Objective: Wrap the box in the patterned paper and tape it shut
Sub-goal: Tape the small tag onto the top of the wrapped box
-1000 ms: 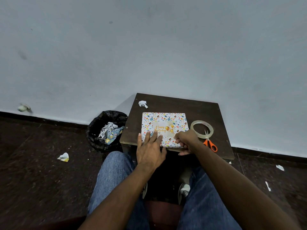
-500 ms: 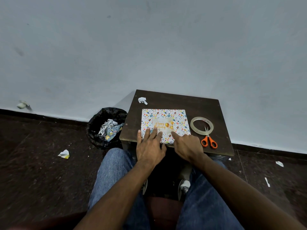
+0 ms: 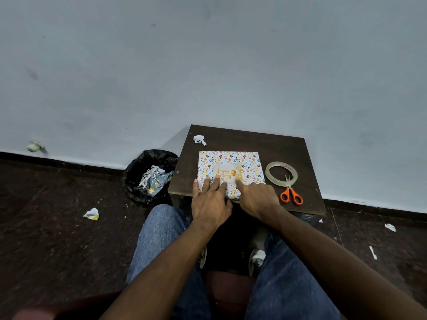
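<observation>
Patterned paper, white with small coloured dots and a gold "Happy Birthday" panel, covers the box (image 3: 228, 168), which lies flat on the dark wooden table (image 3: 249, 140), a little toward the near edge. From my remote seat I see both hands on its near half. The left hand (image 3: 211, 199) lies palm down at the 7 o'clock corner of the box, fingers straight and slightly spread, thumb along the left side of the box. The right hand (image 3: 257, 199) sits at 5 o'clock; its index finger stretches straight onto the paper just below the gold panel, while the other fingers look folded under, though I cannot tell whether they touch the paper.

At 3 o'clock from the box, just beside it, lies a roll of clear tape (image 3: 281, 173), flat on the table. Orange-handled scissors (image 3: 290, 194) rest with blades reaching into the ring of the roll, handles toward the near edge. A small paper scrap (image 3: 199, 139) sits at 11 o'clock, near the far left corner of the table.

Off the table at 9 o'clock stands a black-lined bin (image 3: 150, 176) holding paper offcuts. Further scraps lie on the dark floor (image 3: 57, 239). Blue-jeaned knees (image 3: 161, 227) frame the near side.
</observation>
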`<state>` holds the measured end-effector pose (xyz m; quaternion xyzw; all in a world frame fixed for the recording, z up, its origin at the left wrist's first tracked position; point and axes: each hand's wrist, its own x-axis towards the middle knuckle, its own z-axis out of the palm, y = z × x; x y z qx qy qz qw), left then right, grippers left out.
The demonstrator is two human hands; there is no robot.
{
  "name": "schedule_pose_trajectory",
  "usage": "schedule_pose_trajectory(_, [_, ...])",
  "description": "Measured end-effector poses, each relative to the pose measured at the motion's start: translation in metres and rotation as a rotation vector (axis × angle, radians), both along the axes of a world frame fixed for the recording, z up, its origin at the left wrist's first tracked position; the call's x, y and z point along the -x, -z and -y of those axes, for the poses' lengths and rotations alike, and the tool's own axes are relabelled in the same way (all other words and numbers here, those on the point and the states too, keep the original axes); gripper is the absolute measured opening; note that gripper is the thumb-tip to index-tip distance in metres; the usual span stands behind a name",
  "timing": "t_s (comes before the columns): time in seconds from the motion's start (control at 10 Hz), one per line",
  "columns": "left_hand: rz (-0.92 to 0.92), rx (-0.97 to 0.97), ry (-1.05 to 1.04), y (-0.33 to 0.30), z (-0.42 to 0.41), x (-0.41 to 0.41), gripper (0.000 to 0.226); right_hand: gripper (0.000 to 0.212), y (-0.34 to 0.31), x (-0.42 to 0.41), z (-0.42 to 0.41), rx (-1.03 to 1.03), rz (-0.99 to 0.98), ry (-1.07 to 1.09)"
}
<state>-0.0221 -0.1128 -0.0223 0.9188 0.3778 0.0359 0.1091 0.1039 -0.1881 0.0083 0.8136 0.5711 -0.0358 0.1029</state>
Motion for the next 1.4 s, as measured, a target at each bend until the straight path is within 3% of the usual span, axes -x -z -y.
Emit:
schedule_pose_trajectory(0.1, [-0.013, -0.001, 0.002, -0.001, 0.000, -0.001, 0.059, 0.055, 0.002, 0.004, 0.008, -0.006, 0.031, -0.011])
schedule_pose_trajectory(0.6, [0.108, 0.047, 0.093, 0.003, -0.017, 0.011, 0.057, 0.052, 0.000, -0.009, 0.009, -0.013, -0.195, 0.095])
schedule_pose_trajectory(0.7, [0.123, 0.053, 0.078, 0.002, -0.017, 0.011, 0.057, 0.049, 0.004, -0.017, 0.007, -0.070, -0.318, 0.164])
schedule_pose_trajectory(0.8, [0.124, 0.056, 0.062, 0.004, -0.015, 0.010, 0.059, 0.037, 0.004, -0.031, 0.014, -0.284, -0.361, 0.257])
schedule_pose_trajectory(0.9, [0.134, 0.052, 0.049, 0.004, -0.015, 0.009, 0.060, 0.029, 0.001, -0.052, 0.025, -0.447, -0.155, 0.354])
schedule_pose_trajectory(1.1, [0.126, 0.049, 0.047, 0.004, -0.014, 0.008, 0.059, 0.040, 0.021, -0.092, 0.038, -0.122, -0.116, 0.420])
schedule_pose_trajectory(1.3, [0.111, 0.063, 0.056, 0.000, -0.015, 0.009, 0.060, 0.029, 0.038, -0.091, 0.033, -0.236, -0.117, 0.457])
schedule_pose_trajectory(1.4, [0.120, 0.071, 0.045, -0.004, -0.015, 0.009, 0.058, 0.022, 0.040, -0.089, 0.029, -0.435, -0.173, 0.462])
